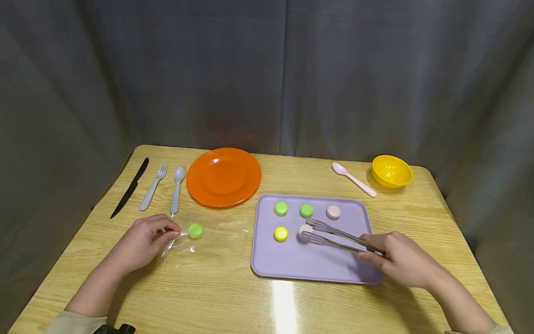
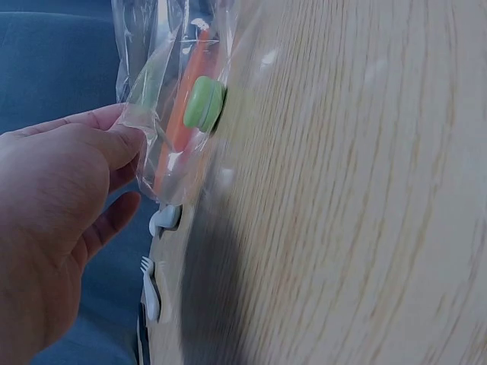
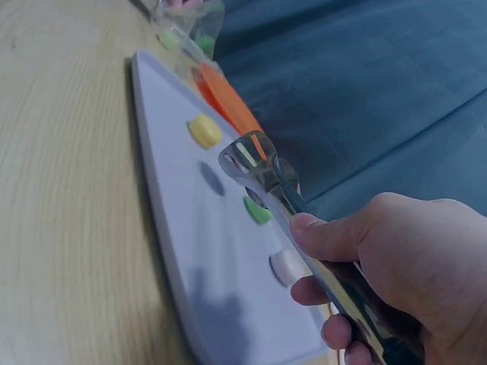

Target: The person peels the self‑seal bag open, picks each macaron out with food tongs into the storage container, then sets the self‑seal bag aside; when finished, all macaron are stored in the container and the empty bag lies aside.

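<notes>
My left hand pinches the edge of a clear plastic bag. A green macaron lies inside the bag; the left wrist view shows the same macaron through the film. In my right hand is a pair of slotted metal tongs, held over a lilac tray. The tong tips are spread above the tray on either side of a pink macaron, partly hidden by them. Beside it sit a yellow macaron, two green macarons and another pink macaron.
An orange plate lies at the back, left of the middle. To its left are a grey spoon, a grey fork and a black knife. A pink spoon and a yellow bowl are at the back right.
</notes>
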`<state>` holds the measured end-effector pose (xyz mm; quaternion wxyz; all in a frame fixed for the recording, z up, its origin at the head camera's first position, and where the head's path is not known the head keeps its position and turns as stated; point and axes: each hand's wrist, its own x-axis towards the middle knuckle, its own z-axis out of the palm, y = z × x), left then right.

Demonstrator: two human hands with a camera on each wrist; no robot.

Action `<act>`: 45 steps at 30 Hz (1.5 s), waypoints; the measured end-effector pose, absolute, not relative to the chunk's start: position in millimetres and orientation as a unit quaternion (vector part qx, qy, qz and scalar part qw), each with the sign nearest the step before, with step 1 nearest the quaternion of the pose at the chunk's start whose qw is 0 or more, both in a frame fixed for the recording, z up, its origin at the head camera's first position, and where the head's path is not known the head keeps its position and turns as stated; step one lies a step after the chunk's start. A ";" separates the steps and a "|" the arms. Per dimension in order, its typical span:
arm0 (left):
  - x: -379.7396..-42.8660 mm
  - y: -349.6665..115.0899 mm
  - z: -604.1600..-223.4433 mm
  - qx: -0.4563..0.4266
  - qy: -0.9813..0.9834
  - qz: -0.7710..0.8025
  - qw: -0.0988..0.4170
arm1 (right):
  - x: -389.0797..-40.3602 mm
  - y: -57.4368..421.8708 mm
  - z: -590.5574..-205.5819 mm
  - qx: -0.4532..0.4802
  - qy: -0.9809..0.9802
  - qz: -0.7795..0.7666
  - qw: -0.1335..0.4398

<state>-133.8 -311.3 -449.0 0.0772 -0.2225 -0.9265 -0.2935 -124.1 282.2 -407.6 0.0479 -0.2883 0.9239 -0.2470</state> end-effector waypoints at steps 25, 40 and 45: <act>-134.6 -308.0 -445.5 -0.244 -0.913 -0.304 0.120 | -128.4 245.0 -400.1 -0.329 0.903 -0.274 0.015; -132.8 -305.7 -445.5 -0.252 -0.904 -0.321 0.124 | -152.6 154.5 -407.2 -0.414 0.883 -0.221 0.013; -131.0 -303.3 -446.4 -0.259 -0.901 -0.329 0.117 | -155.8 122.0 -414.3 -0.435 0.880 -0.188 0.003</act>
